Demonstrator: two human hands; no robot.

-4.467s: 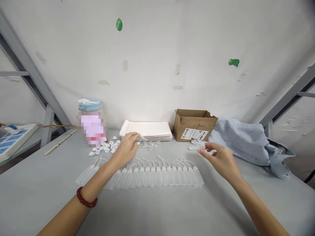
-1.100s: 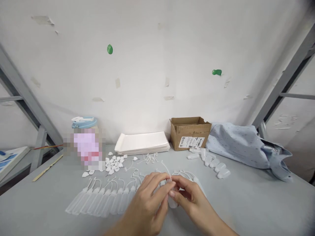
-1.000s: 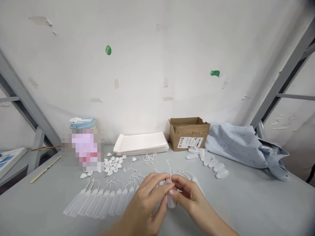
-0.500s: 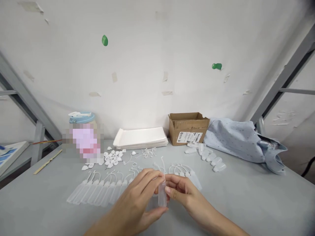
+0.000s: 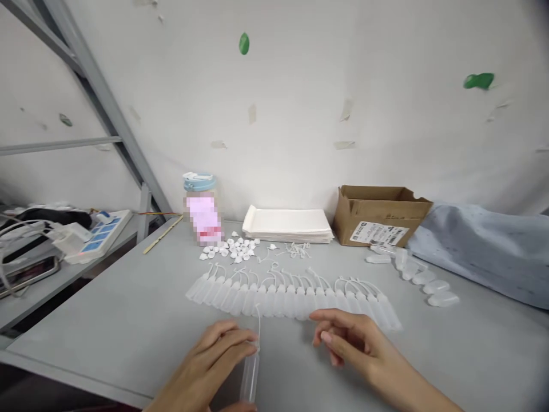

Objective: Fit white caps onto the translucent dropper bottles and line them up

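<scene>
One grey table (image 5: 103, 326) (wall (image 5: 295, 114) behind)

The left hand (image 5: 208, 363) is near, gripping, fingers (image 5: 229, 344) together and pointing right, thumb (image 5: 240, 407) low. Right hand (image 5: 358, 346) apart, half-curled, forearm (image 5: 414, 386) slanting near right.

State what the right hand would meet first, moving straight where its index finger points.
Probably the row of translucent bottles, near their base ends, though how high the right hand is remains unclear.
</scene>
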